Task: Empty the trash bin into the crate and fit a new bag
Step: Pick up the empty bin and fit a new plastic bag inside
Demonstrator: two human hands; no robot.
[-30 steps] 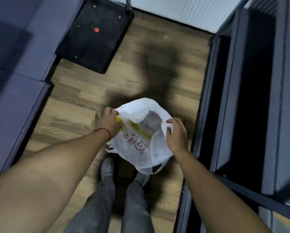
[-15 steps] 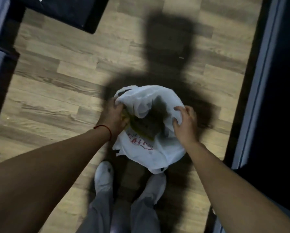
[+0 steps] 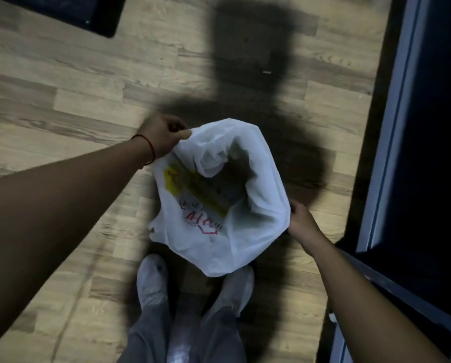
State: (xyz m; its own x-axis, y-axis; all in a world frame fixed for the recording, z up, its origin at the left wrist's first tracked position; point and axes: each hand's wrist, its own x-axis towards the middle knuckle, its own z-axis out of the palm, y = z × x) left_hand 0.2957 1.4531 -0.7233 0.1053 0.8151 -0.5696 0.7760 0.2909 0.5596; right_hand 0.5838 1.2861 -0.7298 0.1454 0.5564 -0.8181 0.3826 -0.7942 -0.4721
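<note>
Bag (image 3: pixel 255 231): white, mouth spread wide, hanging between your hands above your shoes (image 3: pixel 151 279).
Left hand (image 3: pixel 161 137): pinching the far-left rim.
Right hand (image 3: pixel 301 221): gripping the near-right rim.
Unclear: red print unreadable; whatever's beneath the bag is hidden.

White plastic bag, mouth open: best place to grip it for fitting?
Grip the plastic bag at its rim, on opposite sides, coming from outside. The mouth is spread wide and the film is limp; left hand and right hand already pinch there.

A home room: wood-plank floor (image 3: pixel 62 106), dark mat (image 3: pixel 70 9), dark metal-framed furniture (image 3: pixel 392 127) beside it
</note>
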